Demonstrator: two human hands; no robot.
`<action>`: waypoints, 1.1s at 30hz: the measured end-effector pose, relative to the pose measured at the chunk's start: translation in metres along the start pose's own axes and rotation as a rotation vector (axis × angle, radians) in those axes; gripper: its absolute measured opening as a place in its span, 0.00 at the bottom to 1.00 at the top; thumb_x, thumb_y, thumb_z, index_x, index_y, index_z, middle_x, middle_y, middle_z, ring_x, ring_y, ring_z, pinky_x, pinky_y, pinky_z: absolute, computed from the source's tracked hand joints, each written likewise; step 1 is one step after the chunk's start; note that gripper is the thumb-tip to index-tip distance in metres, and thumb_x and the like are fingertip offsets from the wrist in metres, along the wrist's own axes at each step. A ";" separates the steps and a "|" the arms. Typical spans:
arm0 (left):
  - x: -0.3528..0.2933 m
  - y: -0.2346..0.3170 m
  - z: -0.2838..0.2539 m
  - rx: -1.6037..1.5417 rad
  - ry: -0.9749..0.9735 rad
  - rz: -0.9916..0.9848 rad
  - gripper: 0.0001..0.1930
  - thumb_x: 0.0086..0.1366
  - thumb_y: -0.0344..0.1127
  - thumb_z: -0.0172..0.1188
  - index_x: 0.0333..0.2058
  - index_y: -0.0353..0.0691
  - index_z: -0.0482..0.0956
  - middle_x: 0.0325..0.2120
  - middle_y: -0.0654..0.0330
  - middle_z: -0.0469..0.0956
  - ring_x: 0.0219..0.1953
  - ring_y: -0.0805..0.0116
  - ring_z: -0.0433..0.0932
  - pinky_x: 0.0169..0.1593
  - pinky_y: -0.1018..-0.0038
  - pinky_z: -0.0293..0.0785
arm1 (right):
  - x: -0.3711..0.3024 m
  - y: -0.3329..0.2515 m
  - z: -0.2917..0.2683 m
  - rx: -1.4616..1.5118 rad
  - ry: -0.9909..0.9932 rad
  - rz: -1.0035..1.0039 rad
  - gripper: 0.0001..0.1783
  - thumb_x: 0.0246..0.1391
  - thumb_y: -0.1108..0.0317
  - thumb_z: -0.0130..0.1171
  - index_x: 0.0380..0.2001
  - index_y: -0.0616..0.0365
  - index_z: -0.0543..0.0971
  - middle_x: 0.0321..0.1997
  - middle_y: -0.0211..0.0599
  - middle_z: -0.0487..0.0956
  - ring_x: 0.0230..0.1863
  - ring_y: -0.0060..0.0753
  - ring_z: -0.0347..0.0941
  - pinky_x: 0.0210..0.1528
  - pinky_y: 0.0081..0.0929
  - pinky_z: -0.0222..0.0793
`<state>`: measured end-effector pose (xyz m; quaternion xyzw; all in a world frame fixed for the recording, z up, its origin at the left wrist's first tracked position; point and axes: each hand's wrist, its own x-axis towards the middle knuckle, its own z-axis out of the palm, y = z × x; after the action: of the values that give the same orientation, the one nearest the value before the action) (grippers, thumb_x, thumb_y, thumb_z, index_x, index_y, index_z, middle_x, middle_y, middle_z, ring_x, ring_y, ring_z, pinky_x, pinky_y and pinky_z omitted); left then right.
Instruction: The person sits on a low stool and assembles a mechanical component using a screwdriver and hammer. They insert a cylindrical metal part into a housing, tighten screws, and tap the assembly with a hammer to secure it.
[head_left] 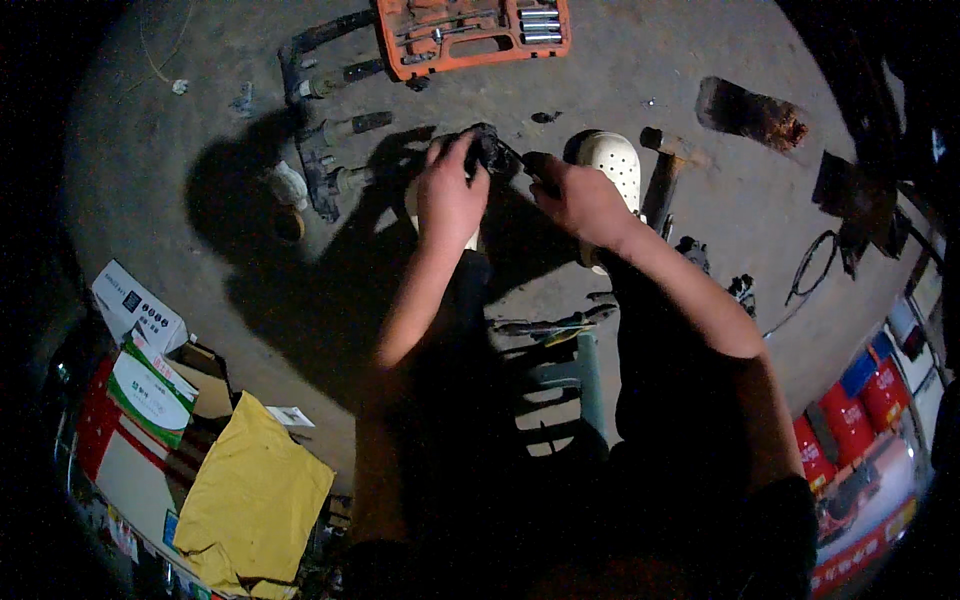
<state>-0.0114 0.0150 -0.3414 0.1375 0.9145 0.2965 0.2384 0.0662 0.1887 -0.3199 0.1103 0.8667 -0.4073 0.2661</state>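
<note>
Between the two white clogs on my feet, my left hand (452, 195) is closed around a small black part (487, 148), its fingers wrapped over the near side. My right hand (583, 200) grips a dark, thin-shafted hand tool (513, 156). The tool's tip meets the right side of the black part; its exact kind is too dark to make out. Beside the right clog (612, 165) lies a hammer (672, 155) with its head away from me. To the left, a long black branched part (318, 155) with several stubs rests on the floor.
An orange tool case (475, 66) with sockets lies open at the top. Pliers (525, 328) sit by a green stool (590, 385) between my legs. A yellow bag (255, 495) and boxes stand lower left, red containers (850, 425) lower right. A black cable (805, 265) curls at right.
</note>
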 end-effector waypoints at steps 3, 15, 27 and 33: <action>-0.005 0.006 0.010 0.006 -0.021 0.083 0.22 0.54 0.34 0.61 0.49 0.41 0.71 0.49 0.47 0.66 0.48 0.44 0.71 0.48 0.59 0.71 | -0.003 0.006 0.003 0.007 -0.039 0.033 0.19 0.53 0.61 0.54 0.45 0.60 0.71 0.30 0.55 0.77 0.33 0.59 0.72 0.34 0.46 0.68; -0.009 -0.014 -0.002 0.032 0.034 0.109 0.17 0.53 0.35 0.65 0.42 0.40 0.77 0.44 0.44 0.71 0.45 0.45 0.72 0.46 0.62 0.70 | -0.009 0.019 -0.002 0.104 -0.104 -0.056 0.21 0.52 0.63 0.55 0.48 0.60 0.72 0.33 0.56 0.76 0.37 0.57 0.73 0.38 0.43 0.68; -0.004 -0.022 -0.016 -0.055 0.170 0.127 0.15 0.48 0.29 0.66 0.37 0.37 0.79 0.34 0.51 0.76 0.37 0.50 0.75 0.41 0.65 0.72 | -0.016 0.034 -0.006 0.136 -0.186 -0.035 0.19 0.51 0.63 0.55 0.45 0.62 0.71 0.31 0.56 0.76 0.35 0.57 0.73 0.38 0.43 0.68; -0.017 -0.027 -0.007 -0.029 0.080 0.223 0.14 0.50 0.29 0.65 0.38 0.39 0.79 0.35 0.53 0.76 0.39 0.51 0.75 0.43 0.66 0.71 | -0.016 0.033 0.001 0.194 -0.122 -0.016 0.19 0.51 0.60 0.55 0.42 0.63 0.71 0.33 0.58 0.77 0.38 0.60 0.72 0.41 0.49 0.68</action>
<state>-0.0036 -0.0167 -0.3468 0.2231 0.8980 0.3395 0.1692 0.0933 0.2097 -0.3335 0.1037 0.8062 -0.4972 0.3034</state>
